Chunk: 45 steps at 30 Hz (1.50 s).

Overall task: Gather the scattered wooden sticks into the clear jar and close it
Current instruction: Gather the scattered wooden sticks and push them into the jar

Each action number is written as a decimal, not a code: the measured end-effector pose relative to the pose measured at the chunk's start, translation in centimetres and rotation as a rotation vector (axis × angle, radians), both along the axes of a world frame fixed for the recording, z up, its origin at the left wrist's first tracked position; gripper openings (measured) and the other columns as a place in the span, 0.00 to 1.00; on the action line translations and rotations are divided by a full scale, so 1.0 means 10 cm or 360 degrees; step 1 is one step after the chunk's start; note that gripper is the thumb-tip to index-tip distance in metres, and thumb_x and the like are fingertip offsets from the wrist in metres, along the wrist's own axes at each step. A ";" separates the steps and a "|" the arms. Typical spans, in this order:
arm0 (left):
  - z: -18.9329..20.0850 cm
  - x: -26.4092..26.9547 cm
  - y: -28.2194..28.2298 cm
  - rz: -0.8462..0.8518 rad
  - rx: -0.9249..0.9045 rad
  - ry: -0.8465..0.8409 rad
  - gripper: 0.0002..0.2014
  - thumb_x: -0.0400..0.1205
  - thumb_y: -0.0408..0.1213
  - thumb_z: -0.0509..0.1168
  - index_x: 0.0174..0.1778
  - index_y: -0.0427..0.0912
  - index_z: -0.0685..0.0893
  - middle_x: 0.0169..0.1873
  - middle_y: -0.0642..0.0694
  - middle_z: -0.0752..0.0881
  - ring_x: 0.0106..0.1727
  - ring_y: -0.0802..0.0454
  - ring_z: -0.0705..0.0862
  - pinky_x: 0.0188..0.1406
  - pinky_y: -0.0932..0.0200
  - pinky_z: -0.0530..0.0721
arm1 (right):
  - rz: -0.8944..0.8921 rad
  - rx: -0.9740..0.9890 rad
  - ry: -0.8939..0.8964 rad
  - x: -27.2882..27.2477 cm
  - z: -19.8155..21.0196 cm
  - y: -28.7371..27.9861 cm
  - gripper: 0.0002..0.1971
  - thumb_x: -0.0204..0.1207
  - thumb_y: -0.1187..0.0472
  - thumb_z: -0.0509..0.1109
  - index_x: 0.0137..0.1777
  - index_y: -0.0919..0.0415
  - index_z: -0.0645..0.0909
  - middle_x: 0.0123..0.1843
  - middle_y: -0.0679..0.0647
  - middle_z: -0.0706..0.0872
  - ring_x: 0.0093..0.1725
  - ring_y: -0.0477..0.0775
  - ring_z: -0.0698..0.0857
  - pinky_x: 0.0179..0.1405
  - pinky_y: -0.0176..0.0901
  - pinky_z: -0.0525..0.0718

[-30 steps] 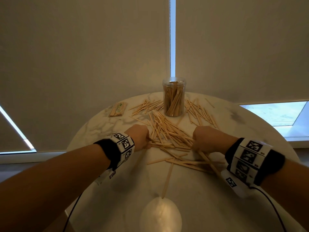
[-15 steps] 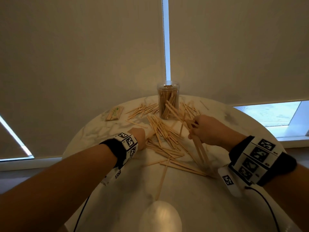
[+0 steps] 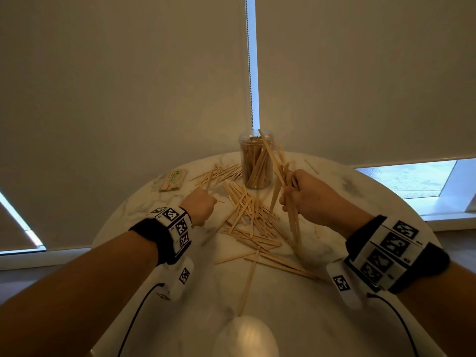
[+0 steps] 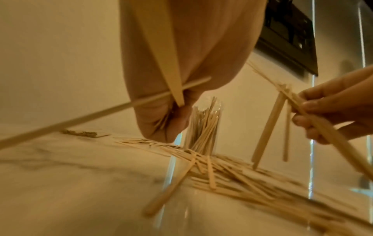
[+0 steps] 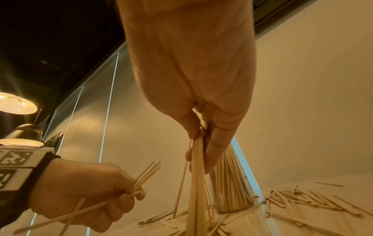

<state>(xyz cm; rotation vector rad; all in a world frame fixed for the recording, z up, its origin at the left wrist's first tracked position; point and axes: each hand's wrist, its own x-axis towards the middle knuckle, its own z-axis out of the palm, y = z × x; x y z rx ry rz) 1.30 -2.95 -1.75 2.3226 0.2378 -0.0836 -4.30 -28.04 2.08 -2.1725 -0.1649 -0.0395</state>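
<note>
The clear jar [image 3: 256,161] stands open at the back of the table, partly filled with upright wooden sticks. Loose sticks [image 3: 253,228] lie in a heap in front of it, with more on either side. My right hand [image 3: 301,194] grips a long bundle of sticks [image 3: 275,163] just right of the jar, held above the table with its top ends leaning beside the jar's rim. My left hand [image 3: 202,206] is curled round a few thin sticks left of the heap. The left wrist view shows that fist [image 4: 171,118], the jar [image 4: 203,124] and the right hand [image 4: 322,115]. The right wrist view shows the bundle in my fingers [image 5: 203,143].
The round marble table [image 3: 144,210] stands against closed blinds. A small flat packet of sticks [image 3: 173,179] lies at the back left. A pale bright round patch [image 3: 247,336] sits at the near edge. One stick [image 3: 248,284] points toward it.
My right hand has lifted its bundle off the table and carried it up to the jar. My left hand has moved forward and left, and is higher now.
</note>
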 end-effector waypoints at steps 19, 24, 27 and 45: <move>0.33 0.31 -0.53 0.0055 -0.1386 -0.0694 0.16 0.90 0.44 0.57 0.41 0.42 0.82 0.29 0.48 0.83 0.28 0.52 0.81 0.30 0.55 0.79 | 0.0153 -0.0285 -0.0619 0.46 -0.01 0.80 0.09 0.83 0.53 0.68 0.59 0.48 0.86 0.47 0.43 0.90 0.45 0.40 0.87 0.48 0.43 0.88; 0.30 0.44 -0.39 0.0186 -0.1708 -0.0702 0.14 0.92 0.43 0.55 0.46 0.41 0.78 0.23 0.50 0.75 0.23 0.55 0.73 0.25 0.59 0.74 | 0.0130 -0.0246 -0.0565 0.66 -0.04 0.80 0.10 0.77 0.51 0.76 0.57 0.48 0.89 0.48 0.41 0.90 0.48 0.38 0.86 0.52 0.44 0.88; 0.26 0.53 -0.35 0.0176 -0.1861 -0.0687 0.13 0.91 0.45 0.55 0.48 0.42 0.78 0.23 0.50 0.72 0.25 0.52 0.71 0.28 0.55 0.73 | 0.0120 -0.0304 -0.0586 0.74 -0.03 0.81 0.06 0.76 0.49 0.77 0.49 0.46 0.91 0.41 0.40 0.90 0.43 0.39 0.87 0.48 0.45 0.89; 0.39 0.70 -0.50 0.0146 -0.2099 -0.0758 0.17 0.91 0.50 0.54 0.53 0.40 0.80 0.26 0.51 0.66 0.22 0.58 0.62 0.18 0.64 0.66 | 0.0147 0.0012 -0.0428 0.82 0.25 0.54 0.03 0.79 0.57 0.74 0.44 0.53 0.88 0.36 0.48 0.90 0.35 0.42 0.89 0.40 0.38 0.88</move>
